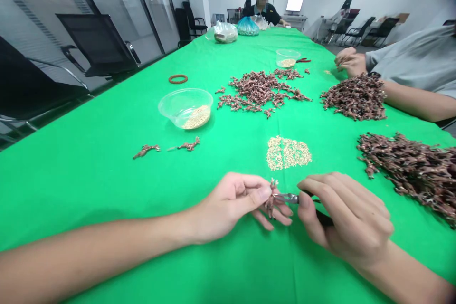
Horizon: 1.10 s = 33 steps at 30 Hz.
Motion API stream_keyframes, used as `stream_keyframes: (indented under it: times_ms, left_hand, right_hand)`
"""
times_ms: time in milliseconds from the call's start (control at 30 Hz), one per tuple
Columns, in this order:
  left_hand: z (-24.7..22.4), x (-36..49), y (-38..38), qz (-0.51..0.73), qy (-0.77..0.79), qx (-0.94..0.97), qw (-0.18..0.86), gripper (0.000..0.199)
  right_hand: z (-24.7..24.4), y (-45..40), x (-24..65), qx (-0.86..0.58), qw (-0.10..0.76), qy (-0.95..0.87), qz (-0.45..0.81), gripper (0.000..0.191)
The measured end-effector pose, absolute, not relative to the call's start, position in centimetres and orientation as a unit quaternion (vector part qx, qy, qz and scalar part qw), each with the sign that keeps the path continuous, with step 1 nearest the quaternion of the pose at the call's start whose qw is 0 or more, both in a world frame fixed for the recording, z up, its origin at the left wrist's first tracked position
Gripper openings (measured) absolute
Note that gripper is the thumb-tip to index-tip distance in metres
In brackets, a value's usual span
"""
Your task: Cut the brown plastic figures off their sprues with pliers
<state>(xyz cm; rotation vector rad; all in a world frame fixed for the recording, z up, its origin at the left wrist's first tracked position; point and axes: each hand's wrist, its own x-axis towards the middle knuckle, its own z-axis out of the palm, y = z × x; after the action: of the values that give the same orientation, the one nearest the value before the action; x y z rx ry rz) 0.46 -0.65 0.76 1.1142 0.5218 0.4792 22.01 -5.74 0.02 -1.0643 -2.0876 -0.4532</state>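
Observation:
Between thumb and fingers, my left hand (249, 199) pinches a small brown animal figurine (271, 202) with pale tips at its top. My right hand (351, 218) is wrapped round a pair of pliers (290, 198) with dark handles, and the metal jaws touch the figurine's side. Whatever sits between the jaws is too small to make out. Just beyond my hands, a flat patch of tiny gold beads (288, 153) lies spread on the green cloth (221, 161). To the left lie two more figurines, one brown figurine (146, 151) and another figurine (189, 144) beside a thin clear strip.
A clear plastic bowl (171, 107) with gold beads stands left of a figurine heap (258, 88). Larger heaps (409, 166) lie at right, near a co-worker's hands (351, 61). Farther off are a brown ring (178, 79), a second bowl (287, 57), bags (247, 26) and a seated person (263, 9).

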Motion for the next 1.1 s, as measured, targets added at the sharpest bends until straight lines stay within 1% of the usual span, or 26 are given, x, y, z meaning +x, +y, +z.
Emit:
stream_keyframes:
  times_ms: [200, 400, 633, 767, 867, 933, 967, 1033, 1100]
  left_hand:
    - [0.5, 0.4, -0.6, 0.219, 0.235, 0.512, 0.797, 0.029]
    - [0.5, 0.5, -0.5, 0.215, 0.236, 0.514, 0.796, 0.029]
    - [0.6, 0.5, -0.5, 0.217, 0.229, 0.512, 0.799, 0.029]
    - [0.4, 0.4, -0.4, 0.215, 0.221, 0.509, 0.804, 0.028]
    - [0.3, 0.4, -0.5, 0.218, 0.218, 0.515, 0.800, 0.027]
    - [0.4, 0.4, -0.7, 0.225, 0.220, 0.526, 0.790, 0.027]
    - [0.4, 0.3, -0.8, 0.231, 0.224, 0.533, 0.782, 0.027]
    - [0.5, 0.2, -1.2, 0.255, 0.241, 0.565, 0.747, 0.029]
    - [0.5, 0.0, -1.6, 0.290, 0.264, 0.622, 0.678, 0.030]
  right_hand:
    - [0.2, -5.7, 21.9, -0.414, 0.364, -0.811, -0.195, 0.008]
    - [0.0, -5.8, 21.8, -0.417, 0.372, -0.808, -0.186, 0.005]
    - [0.0, -5.8, 22.1, -0.403, 0.358, -0.815, -0.213, 0.011]
    - [0.1, -5.8, 22.2, -0.387, 0.350, -0.818, -0.244, 0.011]
    - [0.1, -5.9, 22.0, -0.396, 0.344, -0.818, -0.236, 0.011]
    - [0.2, -6.1, 21.6, -0.418, 0.343, -0.817, -0.202, 0.004]
    - [0.3, -6.2, 21.4, -0.438, 0.346, -0.813, -0.168, 0.008]
    - [0.5, -6.4, 20.8, -0.502, 0.342, -0.794, -0.040, 0.029]
    - [0.7, -6.6, 20.3, -0.567, 0.310, -0.750, 0.141, 0.044]
